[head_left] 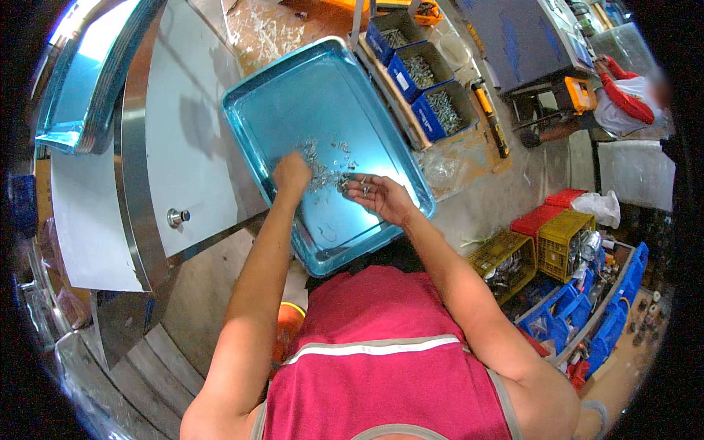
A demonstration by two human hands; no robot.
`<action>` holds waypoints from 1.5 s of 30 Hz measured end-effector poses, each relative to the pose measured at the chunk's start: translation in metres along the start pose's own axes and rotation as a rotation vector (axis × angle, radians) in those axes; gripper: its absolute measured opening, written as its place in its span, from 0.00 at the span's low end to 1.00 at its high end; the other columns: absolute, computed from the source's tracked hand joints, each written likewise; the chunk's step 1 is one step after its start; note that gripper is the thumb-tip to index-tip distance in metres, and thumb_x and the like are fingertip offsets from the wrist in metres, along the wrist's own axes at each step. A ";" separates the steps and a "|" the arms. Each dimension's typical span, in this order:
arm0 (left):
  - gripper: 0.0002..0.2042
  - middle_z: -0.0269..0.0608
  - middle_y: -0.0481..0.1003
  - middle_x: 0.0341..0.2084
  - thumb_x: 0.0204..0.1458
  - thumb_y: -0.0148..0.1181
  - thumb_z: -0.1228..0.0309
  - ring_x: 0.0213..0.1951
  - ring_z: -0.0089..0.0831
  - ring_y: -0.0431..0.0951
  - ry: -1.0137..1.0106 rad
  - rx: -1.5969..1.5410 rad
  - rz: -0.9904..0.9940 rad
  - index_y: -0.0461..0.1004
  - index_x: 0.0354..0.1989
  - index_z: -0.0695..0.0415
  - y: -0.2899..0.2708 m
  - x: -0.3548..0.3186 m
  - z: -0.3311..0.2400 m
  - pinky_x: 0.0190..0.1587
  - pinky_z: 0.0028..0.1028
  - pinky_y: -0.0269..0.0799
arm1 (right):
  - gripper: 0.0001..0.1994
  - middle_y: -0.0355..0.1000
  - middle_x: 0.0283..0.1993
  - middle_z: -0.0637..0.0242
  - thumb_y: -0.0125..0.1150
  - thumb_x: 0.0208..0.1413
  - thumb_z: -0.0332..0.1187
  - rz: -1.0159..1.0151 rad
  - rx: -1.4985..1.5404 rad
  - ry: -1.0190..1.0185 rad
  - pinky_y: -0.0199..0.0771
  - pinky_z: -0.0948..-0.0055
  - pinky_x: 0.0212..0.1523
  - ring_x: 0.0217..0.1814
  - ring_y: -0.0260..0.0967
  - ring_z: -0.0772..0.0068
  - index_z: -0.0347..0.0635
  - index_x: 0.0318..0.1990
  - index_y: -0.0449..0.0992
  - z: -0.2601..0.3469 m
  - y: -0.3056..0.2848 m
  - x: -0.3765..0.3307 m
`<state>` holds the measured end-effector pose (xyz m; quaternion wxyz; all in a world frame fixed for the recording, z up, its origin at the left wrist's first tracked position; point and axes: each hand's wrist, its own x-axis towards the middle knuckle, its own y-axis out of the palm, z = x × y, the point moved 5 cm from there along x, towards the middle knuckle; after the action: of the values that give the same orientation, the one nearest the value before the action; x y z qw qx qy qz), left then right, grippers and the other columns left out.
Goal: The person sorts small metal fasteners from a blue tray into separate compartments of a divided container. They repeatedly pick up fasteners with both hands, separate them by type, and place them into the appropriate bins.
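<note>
The small metal pieces (326, 165) are silver and shiny, short and thin like screws; they lie in a loose heap near the middle of a shallow blue tray (279, 103), and a few are scattered apart toward the far side. The tray is rectangular with rounded corners and a raised rim; its bottom reflects the light strongly.

The left hand (291, 174) is closed into a loose fist with the knuckles up, and it touches the near edge of the heap; what it pinches inside, I cannot tell. The right hand (379, 196) is open with the palm up and the fingers spread a little; several of the same silver pieces rest on the palm, just beside the heap.

Beyond the tray, on the desk (271, 29), three blue bins (422, 81) stand in a row, each with grey metal parts inside; a curved steel panel (139, 147) is at the left of the tray.
</note>
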<state>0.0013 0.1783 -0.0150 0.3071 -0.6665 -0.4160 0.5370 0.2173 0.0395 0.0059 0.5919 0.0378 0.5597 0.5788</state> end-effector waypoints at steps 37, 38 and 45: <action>0.10 0.40 0.80 0.37 0.65 0.58 0.65 0.34 0.27 0.82 0.220 -1.391 0.269 0.71 0.48 0.58 -0.140 0.047 -0.293 0.37 0.27 0.81 | 0.16 0.77 0.54 0.53 0.49 0.70 0.33 0.170 -0.072 0.185 0.82 0.66 0.52 0.49 0.80 0.63 0.33 0.59 0.71 0.068 -0.076 0.001; 0.11 0.40 0.80 0.37 0.66 0.58 0.65 0.34 0.28 0.82 0.181 -1.390 0.290 0.71 0.48 0.58 -0.136 0.045 -0.293 0.37 0.28 0.81 | 0.16 0.77 0.54 0.53 0.49 0.70 0.33 0.173 -0.076 0.192 0.82 0.65 0.52 0.49 0.80 0.63 0.33 0.59 0.71 0.066 -0.077 0.002; 0.09 0.47 0.81 0.41 0.68 0.51 0.65 0.37 0.35 0.83 0.088 -1.369 0.312 0.68 0.50 0.54 -0.130 0.035 -0.293 0.37 0.33 0.81 | 0.16 0.78 0.53 0.52 0.47 0.71 0.33 0.216 -0.051 0.204 0.82 0.65 0.52 0.50 0.80 0.61 0.33 0.59 0.70 0.058 -0.078 0.008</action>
<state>0.2598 0.2805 0.1495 -0.2455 -0.7831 -0.5472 0.1646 0.3062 0.0543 -0.0316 0.4671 0.0236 0.5947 0.6539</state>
